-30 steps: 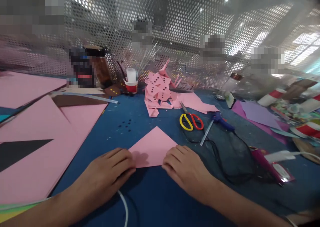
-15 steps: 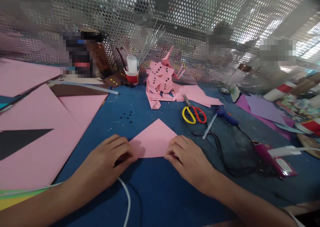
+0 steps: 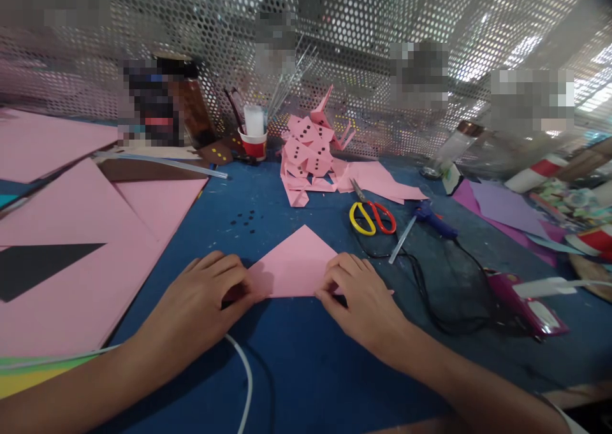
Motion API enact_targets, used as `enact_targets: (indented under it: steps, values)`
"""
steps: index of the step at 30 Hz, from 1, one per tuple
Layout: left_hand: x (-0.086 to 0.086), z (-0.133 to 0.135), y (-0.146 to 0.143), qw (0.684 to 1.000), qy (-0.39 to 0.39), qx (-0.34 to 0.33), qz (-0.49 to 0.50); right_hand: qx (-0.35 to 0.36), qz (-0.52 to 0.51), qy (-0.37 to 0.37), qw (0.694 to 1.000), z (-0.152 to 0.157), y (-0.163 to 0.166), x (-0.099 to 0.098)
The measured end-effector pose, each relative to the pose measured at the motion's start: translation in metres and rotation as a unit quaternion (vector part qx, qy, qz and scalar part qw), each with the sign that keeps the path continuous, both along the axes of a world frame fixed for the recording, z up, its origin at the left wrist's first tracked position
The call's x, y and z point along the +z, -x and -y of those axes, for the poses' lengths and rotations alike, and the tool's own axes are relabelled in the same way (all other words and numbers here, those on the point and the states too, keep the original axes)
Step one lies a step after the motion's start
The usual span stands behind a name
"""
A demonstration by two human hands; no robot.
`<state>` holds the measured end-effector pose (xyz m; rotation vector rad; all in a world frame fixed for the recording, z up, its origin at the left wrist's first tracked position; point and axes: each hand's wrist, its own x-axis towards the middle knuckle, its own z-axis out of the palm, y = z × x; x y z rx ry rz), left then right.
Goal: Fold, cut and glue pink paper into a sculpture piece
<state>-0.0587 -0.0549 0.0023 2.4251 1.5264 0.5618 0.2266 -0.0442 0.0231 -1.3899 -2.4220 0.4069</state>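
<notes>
A pink sheet of paper [image 3: 297,265], folded into a triangle, lies on the blue table with its peak pointing away from me. My left hand [image 3: 217,287] pinches its near edge at the left, thumb and fingers together. At the right, my right hand [image 3: 356,290] pinches the same edge between thumb and fingertips, and a small pink corner shows beyond it. Both outer ends of the triangle are mostly hidden under my hands. Beyond the paper stands a folded pink paper figure [image 3: 306,150] with black dots, and small black dots [image 3: 246,217] lie loose nearer.
Scissors [image 3: 373,217] with yellow and red handles and a blue glue gun [image 3: 435,222] with its cord lie to the right. Large pink sheets [image 3: 62,313] cover the left side. A cup [image 3: 253,144] holds tools at the back. A white cable [image 3: 246,370] runs near my left arm.
The hands stay on the paper's near edge with only slight shifts of the fingers. A pink corner now shows to the right of the right hand. The view has shifted slightly.
</notes>
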Motion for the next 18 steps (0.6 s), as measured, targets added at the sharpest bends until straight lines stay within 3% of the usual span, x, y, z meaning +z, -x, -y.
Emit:
enact_targets:
  steps: [18]
  values:
    - [0.000,-0.001,0.008,1.000,0.008,0.009,-0.017,-0.012,0.035,0.026,0.999,-0.005,-0.010,0.005]
